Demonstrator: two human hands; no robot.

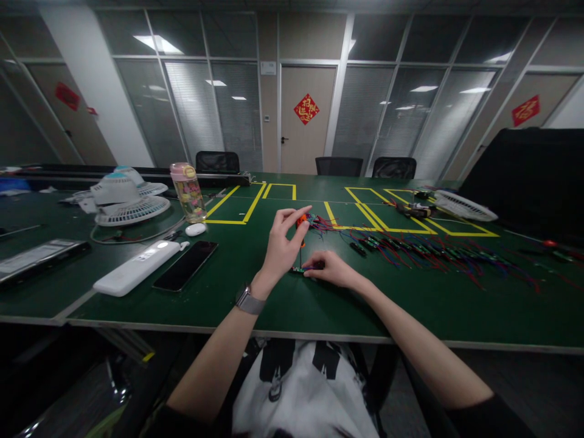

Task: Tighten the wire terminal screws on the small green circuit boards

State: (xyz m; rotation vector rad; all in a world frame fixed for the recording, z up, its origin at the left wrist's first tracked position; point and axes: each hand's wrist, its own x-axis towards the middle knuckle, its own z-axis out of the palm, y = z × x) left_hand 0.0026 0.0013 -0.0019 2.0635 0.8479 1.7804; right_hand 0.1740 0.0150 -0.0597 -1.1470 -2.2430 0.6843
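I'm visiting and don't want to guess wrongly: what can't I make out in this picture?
All in the head view:
- Screwdriver: the left hand hides part of its orange handle.
- Small circuit board: the right hand covers one end; the tip's exact contact is too small to see.
- Wired circuit boards: too small and tangled to count.
- Large black object: cut off by the right edge.

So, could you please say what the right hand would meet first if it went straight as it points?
The right hand would likely meet the green circuit board first; depth there is hard to judge.
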